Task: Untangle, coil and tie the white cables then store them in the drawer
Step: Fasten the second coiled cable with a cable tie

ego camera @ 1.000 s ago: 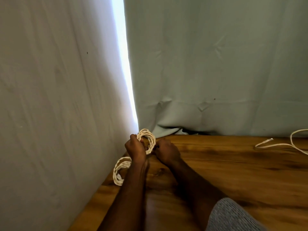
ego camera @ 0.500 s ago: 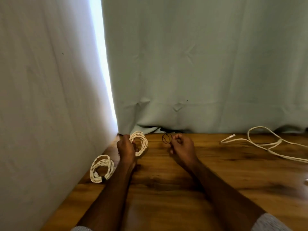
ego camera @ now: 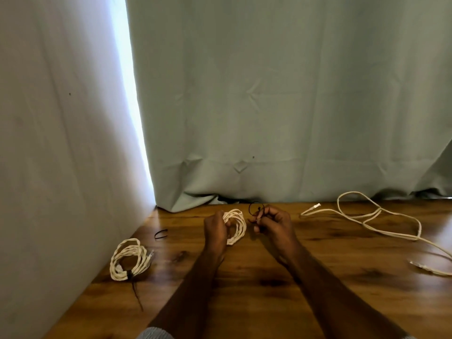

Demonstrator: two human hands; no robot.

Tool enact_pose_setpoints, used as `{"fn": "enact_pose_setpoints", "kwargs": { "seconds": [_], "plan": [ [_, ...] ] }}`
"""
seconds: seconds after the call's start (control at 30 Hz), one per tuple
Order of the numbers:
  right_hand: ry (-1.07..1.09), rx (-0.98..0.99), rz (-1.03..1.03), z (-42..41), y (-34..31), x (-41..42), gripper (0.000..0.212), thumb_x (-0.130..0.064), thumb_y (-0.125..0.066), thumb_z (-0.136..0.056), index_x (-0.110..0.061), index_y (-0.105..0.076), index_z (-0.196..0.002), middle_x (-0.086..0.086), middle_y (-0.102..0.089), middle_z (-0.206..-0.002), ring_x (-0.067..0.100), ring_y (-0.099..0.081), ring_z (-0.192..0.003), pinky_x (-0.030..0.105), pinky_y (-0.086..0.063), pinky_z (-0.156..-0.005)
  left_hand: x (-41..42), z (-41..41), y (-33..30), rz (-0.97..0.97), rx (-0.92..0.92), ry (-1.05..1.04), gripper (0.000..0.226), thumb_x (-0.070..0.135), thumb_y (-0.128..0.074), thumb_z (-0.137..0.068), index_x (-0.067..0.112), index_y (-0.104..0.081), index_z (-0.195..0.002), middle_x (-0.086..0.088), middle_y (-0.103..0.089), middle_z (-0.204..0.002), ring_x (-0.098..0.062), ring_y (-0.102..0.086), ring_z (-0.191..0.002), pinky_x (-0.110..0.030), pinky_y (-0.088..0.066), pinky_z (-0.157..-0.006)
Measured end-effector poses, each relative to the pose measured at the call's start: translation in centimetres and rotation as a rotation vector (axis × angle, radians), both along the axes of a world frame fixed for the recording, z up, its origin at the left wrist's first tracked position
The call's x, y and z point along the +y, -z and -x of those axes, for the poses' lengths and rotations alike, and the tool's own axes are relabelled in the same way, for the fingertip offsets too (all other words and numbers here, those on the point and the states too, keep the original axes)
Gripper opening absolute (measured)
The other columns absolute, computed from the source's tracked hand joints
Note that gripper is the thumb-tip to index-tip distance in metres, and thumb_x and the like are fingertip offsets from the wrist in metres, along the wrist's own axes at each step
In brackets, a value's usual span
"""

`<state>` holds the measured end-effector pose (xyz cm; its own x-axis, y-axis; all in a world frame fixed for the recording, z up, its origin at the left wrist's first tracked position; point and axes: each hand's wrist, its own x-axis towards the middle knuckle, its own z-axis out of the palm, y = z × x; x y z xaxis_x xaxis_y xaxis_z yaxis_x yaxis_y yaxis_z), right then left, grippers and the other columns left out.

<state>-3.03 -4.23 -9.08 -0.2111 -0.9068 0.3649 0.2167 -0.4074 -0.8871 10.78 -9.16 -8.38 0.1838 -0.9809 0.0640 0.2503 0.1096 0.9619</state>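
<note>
The left hand [ego camera: 216, 231] is curled around a small coil of white cable [ego camera: 236, 226] and holds it upright, a little above the counter [ego camera: 269, 289]. The right hand [ego camera: 272, 222] is just beside it, with the fingers bent, and it pinches a thin black tie [ego camera: 254, 208] that makes a loop above the fingertips. The two hands are close but they do not touch each other. Both forearms come in from the lower edge, and a grey sleeve [ego camera: 154, 333] shows at the left wrist side.

On the near left part of the counter lies a second coil [ego camera: 128, 260], flat on the wood and close to the white cloth wall [ego camera: 61, 167]. A black tie is already around its lower part, and the long end of this tie [ego camera: 137, 293] points toward the near edge. A bit farther, between this coil and the hands, a short black tie [ego camera: 161, 234] lies alone on the wood.

On the right side, well apart from the hands, a loose white cable [ego camera: 371, 216] lies in open loops, not coiled; one plug [ego camera: 315, 206] is near the far edge and another end [ego camera: 420, 265] is nearer.

Behind the counter hangs a pale green curtain [ego camera: 269, 106], and a bright strip of light [ego camera: 127, 94] shows between it and the cloth wall.
</note>
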Motion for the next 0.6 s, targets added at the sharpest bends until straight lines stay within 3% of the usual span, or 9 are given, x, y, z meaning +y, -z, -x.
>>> {"fn": "enact_pose_setpoints", "kwargs": {
  "seconds": [0.23,0.4,0.6],
  "plan": [
    [-0.097,-0.087,0.071,-0.9,-0.5,0.3,0.01,-0.002,-0.055,-0.074,-0.006,-0.062,-0.068,0.022,-0.068,-0.075,0.027,-0.063,-0.06,0.041,-0.056,-0.065,-0.9,-1.1,0.3,-0.108,0.11,0.025,0.031,0.016,-0.048,-0.097,0.005,-0.057,-0.069,-0.006,-0.051,-0.05,-0.017,-0.046,-0.035,-0.021,-0.035,-0.041],
    [-0.189,-0.175,0.127,-2.1,-1.6,1.1,0.003,0.001,-0.053,-0.073,0.001,-0.055,-0.075,0.02,-0.066,-0.071,0.025,-0.061,-0.056,0.032,-0.056,-0.059,-1.2,-1.4,0.5,-0.148,0.154,0.038,0.029,0.017,-0.045,-0.094,0.004,-0.057,-0.071,-0.002,-0.05,-0.048,-0.015,-0.043,-0.036,-0.02,-0.034,-0.04],
    [-0.189,-0.056,0.117,-2.5,-1.0,1.2,0.004,0.0,-0.054,-0.073,0.001,-0.057,-0.074,0.023,-0.067,-0.074,0.028,-0.061,-0.057,0.036,-0.056,-0.061,-0.7,-1.7,0.1,-0.151,0.186,0.054,0.033,0.016,-0.044,-0.094,0.005,-0.054,-0.064,0.0,-0.047,-0.041,-0.013,-0.04,-0.03,-0.018,-0.033,-0.039]
  ]
}}
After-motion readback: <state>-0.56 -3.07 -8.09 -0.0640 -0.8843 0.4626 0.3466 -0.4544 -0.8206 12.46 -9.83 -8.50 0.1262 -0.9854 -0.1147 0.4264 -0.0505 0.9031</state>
